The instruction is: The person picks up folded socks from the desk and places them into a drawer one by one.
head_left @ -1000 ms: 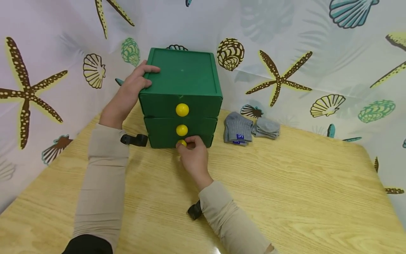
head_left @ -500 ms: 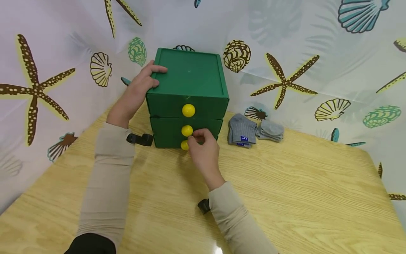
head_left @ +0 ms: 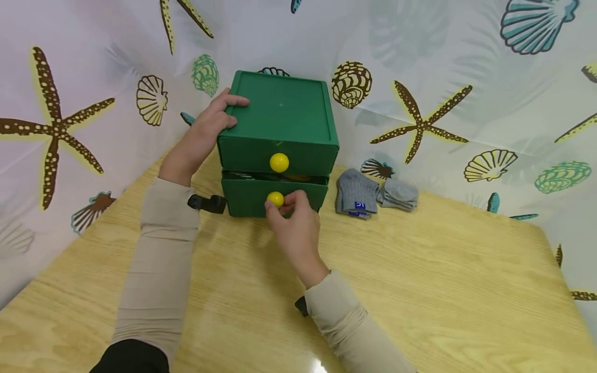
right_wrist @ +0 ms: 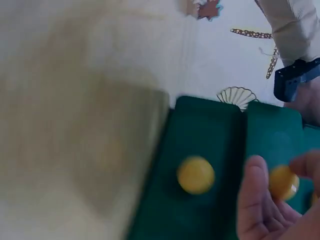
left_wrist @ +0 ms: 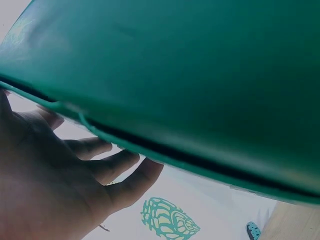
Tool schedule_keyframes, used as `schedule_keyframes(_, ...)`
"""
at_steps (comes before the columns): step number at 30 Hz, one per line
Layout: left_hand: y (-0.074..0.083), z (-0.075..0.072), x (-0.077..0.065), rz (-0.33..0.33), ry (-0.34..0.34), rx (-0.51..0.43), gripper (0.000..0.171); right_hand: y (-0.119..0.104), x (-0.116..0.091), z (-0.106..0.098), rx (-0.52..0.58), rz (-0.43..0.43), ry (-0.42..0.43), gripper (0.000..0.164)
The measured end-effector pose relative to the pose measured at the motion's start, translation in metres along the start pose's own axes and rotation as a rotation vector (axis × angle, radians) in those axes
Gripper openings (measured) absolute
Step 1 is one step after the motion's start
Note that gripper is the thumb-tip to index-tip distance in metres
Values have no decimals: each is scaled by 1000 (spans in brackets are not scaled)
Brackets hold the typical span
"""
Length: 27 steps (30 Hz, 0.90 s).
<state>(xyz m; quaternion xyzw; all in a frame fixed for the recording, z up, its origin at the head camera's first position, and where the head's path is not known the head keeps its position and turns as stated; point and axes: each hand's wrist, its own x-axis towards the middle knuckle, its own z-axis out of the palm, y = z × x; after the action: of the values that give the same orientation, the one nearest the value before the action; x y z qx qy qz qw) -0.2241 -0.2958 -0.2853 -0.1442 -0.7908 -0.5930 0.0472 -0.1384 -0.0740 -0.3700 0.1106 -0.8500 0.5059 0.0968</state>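
A green drawer cabinet [head_left: 284, 114] with round yellow knobs stands against the curtain in the head view. My left hand [head_left: 205, 132] steadies its upper left edge, thumb and a finger over the top; the left wrist view has the spread fingers [left_wrist: 127, 187] along the green rim. My right hand [head_left: 300, 235] pinches the yellow knob [head_left: 275, 200] of the middle drawer [head_left: 247, 196]. That drawer sits slightly pulled out, and a dark gap shows above its front. The bottom drawer's knob [right_wrist: 195, 175], hidden in the head view, shows in the right wrist view.
Two folded bundles of grey socks, one with a blue label [head_left: 356, 194] and a smaller one [head_left: 400, 194], lie right of the cabinet. They rest on a wooden table [head_left: 420, 280]. Behind hangs a white curtain [head_left: 298, 46] printed with shells and starfish.
My right hand has left the bottom knob for the middle one, and the middle drawer has come out a little. The left hand stays on the cabinet; the head view has shifted slightly.
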Motion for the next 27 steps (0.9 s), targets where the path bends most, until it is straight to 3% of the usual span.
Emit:
schedule_keyframes(2, 0, 1, 1, -2, -6, -1, 50, -2, -2, -5, -193, -197, 43, 25)
schedule_keyframes(5, 0, 0, 2, -1, -12, -9, 50, -12, -1, -8, -485, -558, 196, 22)
schedule_keyframes(7, 0, -1, 2, -2, -10, -14, 50, -24, 1, -6, -590, -752, 267, 16)
schedule_keyframes(9, 0, -1, 1, -5, -7, -19, 50, -35, 4, -2, -634, -830, 193, 20)
schedule_keyframes(11, 0, -1, 1, -7, -6, -30, 50, -42, 8, 3, -682, -840, 85, 30)
schedule_keyframes(14, 0, 0, 0, -11, -5, -37, 49, -48, 13, 8, -763, -771, -62, 40)
schedule_keyframes(21, 1, 1, 2, 14, -9, -22, 49, -66, 27, 14, -799, -432, -317, 36)
schedule_keyframes(24, 1, 0, 1, 9, -6, -24, 49, -69, 27, 12, -770, -392, -364, 40)
schedule_keyframes(27, 1, 0, -1, 0, -8, -22, 49, -60, 21, 7, -631, -471, -245, 37)
